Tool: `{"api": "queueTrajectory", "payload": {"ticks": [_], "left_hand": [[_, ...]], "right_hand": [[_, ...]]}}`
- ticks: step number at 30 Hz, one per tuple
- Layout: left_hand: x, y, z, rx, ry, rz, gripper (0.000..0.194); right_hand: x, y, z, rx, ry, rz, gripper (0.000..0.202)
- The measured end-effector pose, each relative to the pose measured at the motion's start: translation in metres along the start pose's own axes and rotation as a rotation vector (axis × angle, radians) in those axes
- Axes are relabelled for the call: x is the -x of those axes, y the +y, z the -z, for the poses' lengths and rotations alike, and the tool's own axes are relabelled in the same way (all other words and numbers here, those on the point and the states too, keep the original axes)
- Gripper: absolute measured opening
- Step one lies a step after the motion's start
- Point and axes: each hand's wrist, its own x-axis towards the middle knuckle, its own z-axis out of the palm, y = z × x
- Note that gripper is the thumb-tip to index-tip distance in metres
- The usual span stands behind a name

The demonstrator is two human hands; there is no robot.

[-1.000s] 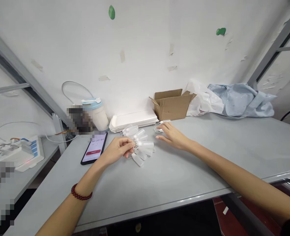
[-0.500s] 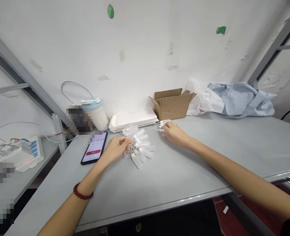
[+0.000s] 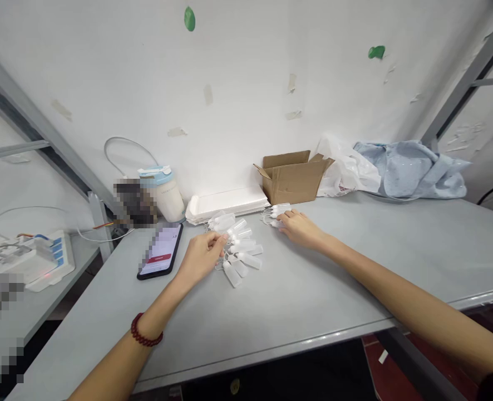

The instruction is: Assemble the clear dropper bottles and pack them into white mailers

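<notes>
Several small translucent plastic squeeze bottles [image 3: 245, 245] with thin tethered caps lie fanned out on the grey table. At their capped ends is my left hand [image 3: 205, 252], thumb and fingers pinched together. What is between those fingertips is hidden. A smaller row of the same bottles [image 3: 281, 208] lies farther right, in front of the cardboard box. My right hand [image 3: 301, 227] reaches over this row, its fingers curled down onto the nearest squeeze bottle [image 3: 275, 223], which is partly covered.
A phone [image 3: 161, 252] lies left of my left hand. Behind stand a lidded cup [image 3: 169, 197], a flat white carton [image 3: 230, 201] and an open cardboard box [image 3: 294, 181]. A white plastic bag [image 3: 346, 170] and light-blue cloth [image 3: 413, 167] lie right. A power strip [image 3: 54, 262] sits far left.
My left hand has shifted slightly right, closer to the fanned bottles. My right hand has drawn back a little to the right, showing more of the row under it.
</notes>
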Motion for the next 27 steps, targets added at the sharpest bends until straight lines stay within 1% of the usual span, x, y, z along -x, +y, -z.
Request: {"api": "queueTrajectory", "payload": {"ticks": [3, 7, 10, 12, 14, 17, 19, 22, 27], "left_hand": [[0.001, -0.001, -0.003, 0.017, -0.007, -0.012, 0.035], [0.004, 0.000, -0.006, 0.036, -0.018, -0.039, 0.032], [0.005, -0.001, -0.008, 0.057, -0.024, -0.054, 0.028], [0.006, 0.000, -0.010, 0.076, -0.030, -0.067, 0.029], [0.008, 0.001, -0.012, 0.094, -0.047, -0.090, 0.036], [0.011, 0.003, -0.014, 0.104, -0.097, -0.134, 0.045], [0.012, 0.005, -0.015, 0.097, -0.131, -0.150, 0.042], [0.013, 0.005, -0.016, 0.089, -0.170, -0.165, 0.032], [0.014, 0.007, -0.017, 0.075, -0.187, -0.178, 0.023]], "right_hand": [[0.001, -0.002, 0.002, -0.032, 0.010, 0.009, 0.018], [0.005, -0.009, 0.012, -0.109, 0.074, 0.037, 0.024], [0.011, -0.021, 0.022, -0.304, 0.175, 0.078, 0.025], [0.016, -0.032, 0.030, -0.443, 0.196, 0.140, 0.025], [0.022, -0.043, 0.037, -0.583, 0.171, 0.188, 0.025], [0.029, -0.057, 0.045, -0.721, 0.119, 0.189, 0.026], [0.032, -0.062, 0.048, -0.781, 0.100, 0.196, 0.027], [0.034, -0.066, 0.049, -0.810, 0.104, 0.191, 0.027], [0.032, -0.065, 0.050, -0.839, 0.132, 0.127, 0.025]]}}
